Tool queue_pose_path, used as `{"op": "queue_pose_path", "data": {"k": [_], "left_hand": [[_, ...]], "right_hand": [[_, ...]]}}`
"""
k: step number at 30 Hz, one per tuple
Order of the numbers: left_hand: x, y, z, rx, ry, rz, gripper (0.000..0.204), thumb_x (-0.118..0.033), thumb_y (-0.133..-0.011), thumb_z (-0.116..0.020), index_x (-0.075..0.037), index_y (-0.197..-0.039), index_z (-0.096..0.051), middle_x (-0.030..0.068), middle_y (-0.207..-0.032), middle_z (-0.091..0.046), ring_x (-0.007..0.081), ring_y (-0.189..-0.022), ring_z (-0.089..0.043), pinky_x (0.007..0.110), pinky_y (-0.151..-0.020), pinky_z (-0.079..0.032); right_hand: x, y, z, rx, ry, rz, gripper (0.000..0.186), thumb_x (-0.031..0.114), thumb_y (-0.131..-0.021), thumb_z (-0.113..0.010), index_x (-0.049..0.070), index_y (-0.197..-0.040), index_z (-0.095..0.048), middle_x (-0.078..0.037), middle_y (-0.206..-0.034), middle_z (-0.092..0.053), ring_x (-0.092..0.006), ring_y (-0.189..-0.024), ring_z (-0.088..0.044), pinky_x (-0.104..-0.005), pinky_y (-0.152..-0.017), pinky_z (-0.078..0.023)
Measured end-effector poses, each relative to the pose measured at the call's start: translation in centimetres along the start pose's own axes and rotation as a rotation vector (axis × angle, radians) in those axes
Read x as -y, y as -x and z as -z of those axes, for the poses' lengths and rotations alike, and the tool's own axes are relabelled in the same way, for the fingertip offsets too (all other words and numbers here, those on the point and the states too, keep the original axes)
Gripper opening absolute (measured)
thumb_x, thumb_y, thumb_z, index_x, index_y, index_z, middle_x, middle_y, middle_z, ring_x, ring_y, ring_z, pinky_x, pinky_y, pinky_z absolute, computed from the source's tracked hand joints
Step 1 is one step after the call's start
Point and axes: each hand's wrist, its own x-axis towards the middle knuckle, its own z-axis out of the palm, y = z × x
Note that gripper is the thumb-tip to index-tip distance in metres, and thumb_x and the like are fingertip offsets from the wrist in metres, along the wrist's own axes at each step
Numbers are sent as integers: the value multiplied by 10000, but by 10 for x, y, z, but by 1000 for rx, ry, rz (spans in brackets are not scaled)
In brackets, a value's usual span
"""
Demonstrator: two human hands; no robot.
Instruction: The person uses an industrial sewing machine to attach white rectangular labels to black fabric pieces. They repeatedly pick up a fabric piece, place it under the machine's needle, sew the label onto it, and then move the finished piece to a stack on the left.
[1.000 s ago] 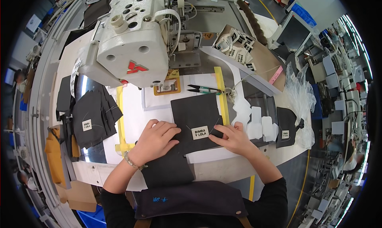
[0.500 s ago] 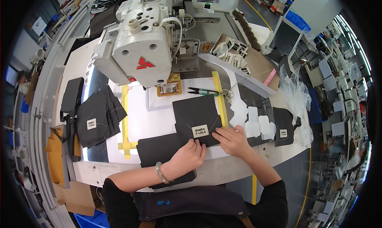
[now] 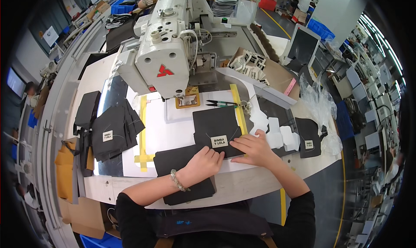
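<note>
Since the earliest frame, the left hand has moved from the left side of the flat, square-cut black fabric panel to its lower edge, while the right hand has loosened from a pinch at the lower right and spread out. Both hands are near each other but apart: the left's fingers bunch and curl at the edge below the label, and whether they pinch the cloth I cannot tell; the right's fingers lie over the panel's right portion, its thumb spread well away from them. Judging by its looks, this panel's labelling is done, or nearly so, as the small cream rectangular label with dark lettering sits on it; whether stitches hold it is too small to tell. Fine pale thread tails run out from the label's two sides, so trimming seems left. Smooth, matt and plain apart from that label, the panel lies in front of the large white sewing machine, over the white sheet bordered with yellow tape, with the green-handled thread snips just beyond its far edge, apart from both hands.
</note>
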Motion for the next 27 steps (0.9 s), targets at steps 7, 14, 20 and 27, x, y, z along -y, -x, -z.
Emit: {"op": "queue_pose_path", "data": {"k": [7,14,20,27], "left_hand": [[63,-18,29,-204,564,410,74,-74,-832,-660,-27,-888,-657,90,-739,-644,242,-662,-623,361,-650,-500],[98,-22,80,-82,993,546,341,-89,-773,-781,-19,-1091,-679,86,-796,-699,149,-689,-633,290,-745,-529],[100,-20,86,-60,1077,447,331,-103,-774,-785,0,-1069,-674,61,-767,-678,128,-676,-584,276,-685,-492],[146,74,146,-135,655,741,159,-66,-768,-758,43,-859,-687,127,-733,-666,211,-586,-583,308,-598,-480]], "right_hand": [[-12,-32,12,-25,-386,-271,223,293,-792,-761,142,-951,-720,5,-899,-701,-125,-870,-604,-368,-865,-285],[-10,-87,51,-122,-887,-514,89,87,-819,-729,4,-844,-707,-31,-680,-651,-92,-644,-516,-266,-638,-400],[3,-101,49,4,-1319,-534,84,53,-883,-667,-29,-889,-683,10,-764,-652,-31,-695,-543,-192,-619,-424],[-11,-78,52,-13,-1201,-580,215,109,-963,-562,-65,-952,-686,-101,-779,-686,-135,-726,-651,-242,-664,-507]]}}
